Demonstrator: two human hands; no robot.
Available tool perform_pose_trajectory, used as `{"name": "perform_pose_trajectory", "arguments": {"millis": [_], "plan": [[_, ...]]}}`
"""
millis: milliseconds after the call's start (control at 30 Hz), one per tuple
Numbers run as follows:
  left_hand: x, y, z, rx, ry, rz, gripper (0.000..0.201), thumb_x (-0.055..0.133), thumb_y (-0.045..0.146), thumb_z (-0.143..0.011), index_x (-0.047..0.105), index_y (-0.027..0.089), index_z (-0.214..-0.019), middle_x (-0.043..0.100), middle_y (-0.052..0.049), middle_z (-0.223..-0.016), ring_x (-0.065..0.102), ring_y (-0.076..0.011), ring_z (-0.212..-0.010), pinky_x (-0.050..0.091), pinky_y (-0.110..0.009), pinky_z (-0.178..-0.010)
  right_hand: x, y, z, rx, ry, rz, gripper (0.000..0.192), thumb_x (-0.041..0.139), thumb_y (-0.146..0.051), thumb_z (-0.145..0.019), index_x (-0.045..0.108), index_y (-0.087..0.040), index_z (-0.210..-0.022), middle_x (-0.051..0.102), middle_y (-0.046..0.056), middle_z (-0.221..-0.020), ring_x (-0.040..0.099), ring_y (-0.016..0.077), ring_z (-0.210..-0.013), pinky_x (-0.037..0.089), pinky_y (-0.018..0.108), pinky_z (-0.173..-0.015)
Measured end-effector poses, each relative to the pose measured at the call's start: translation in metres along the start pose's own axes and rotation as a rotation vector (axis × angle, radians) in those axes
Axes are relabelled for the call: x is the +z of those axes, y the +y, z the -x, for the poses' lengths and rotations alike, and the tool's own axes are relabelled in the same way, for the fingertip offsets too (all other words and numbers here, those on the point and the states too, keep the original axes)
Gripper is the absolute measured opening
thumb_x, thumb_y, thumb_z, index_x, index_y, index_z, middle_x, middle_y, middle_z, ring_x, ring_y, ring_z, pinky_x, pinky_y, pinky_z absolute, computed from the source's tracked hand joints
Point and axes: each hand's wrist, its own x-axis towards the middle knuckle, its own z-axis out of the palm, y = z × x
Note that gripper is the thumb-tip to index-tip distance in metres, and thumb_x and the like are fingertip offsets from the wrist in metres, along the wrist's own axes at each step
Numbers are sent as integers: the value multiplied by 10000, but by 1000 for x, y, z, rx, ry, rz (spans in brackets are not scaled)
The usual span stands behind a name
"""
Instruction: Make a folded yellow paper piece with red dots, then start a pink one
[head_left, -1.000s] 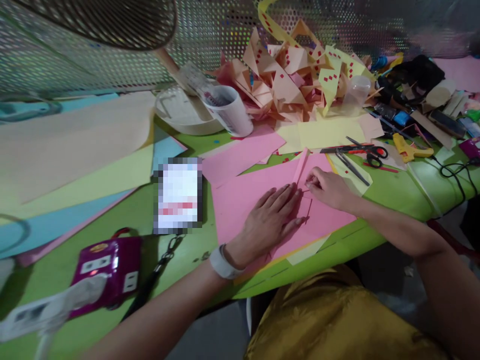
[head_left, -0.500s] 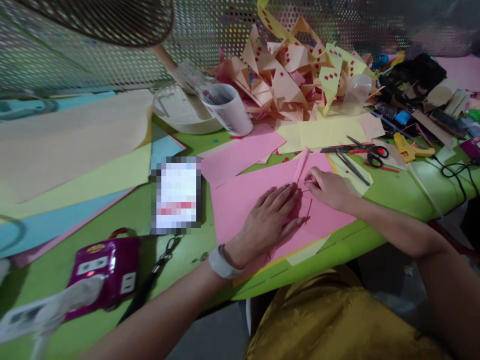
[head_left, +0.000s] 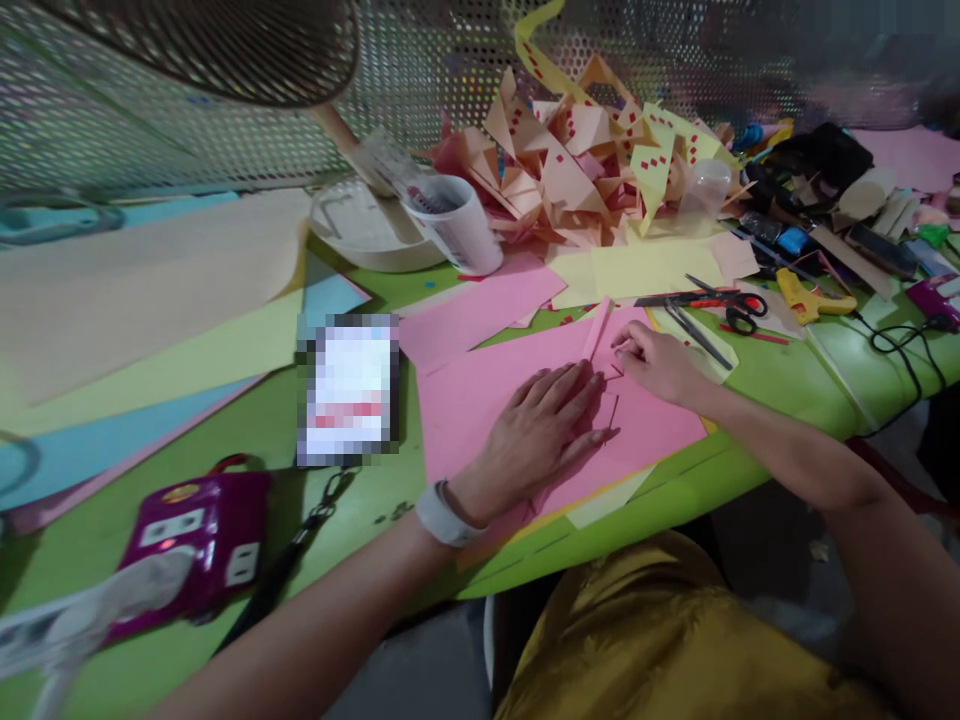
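My left hand lies flat on a sheet of pink paper, its fingers stretched out and its thumb beside a thin dark line. At the far edge of that sheet, a narrow folded pink strip runs up from the fingertips. My right hand hovers at or just above the paper's right part, thumb and fingers curled together. Whatever they pinch, if anything, is hidden or too small to name. Between the hands, a small dark angled mark shows on the pink surface. Yellow paper edges stick out underneath.
Scissors, tweezers and a yellow glue gun lie to the right. Behind are a white cup and a heap of cut paper. A phone, a purple box with sockets and large paper sheets occupy the left.
My right hand has drawn slightly away from the left fingertips, uncovering more of the dark mark between them. The left hand stays pressed on the paper. The view has shifted a little.
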Motion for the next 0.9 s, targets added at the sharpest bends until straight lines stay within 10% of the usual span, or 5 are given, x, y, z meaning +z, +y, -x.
{"name": "perform_pose_trajectory", "arguments": {"millis": [900], "plan": [[-5,-3,-4,10,32,12,675,327,637,-987,487,179,-1456,451,-155,-1540,424,-333,-1399,361,-513,-1155,6,4,-4,-19,18,191,194,581,-395,-939,593,-210,-883,683,2,-791,586,141,-694,329,265,-588]]}}
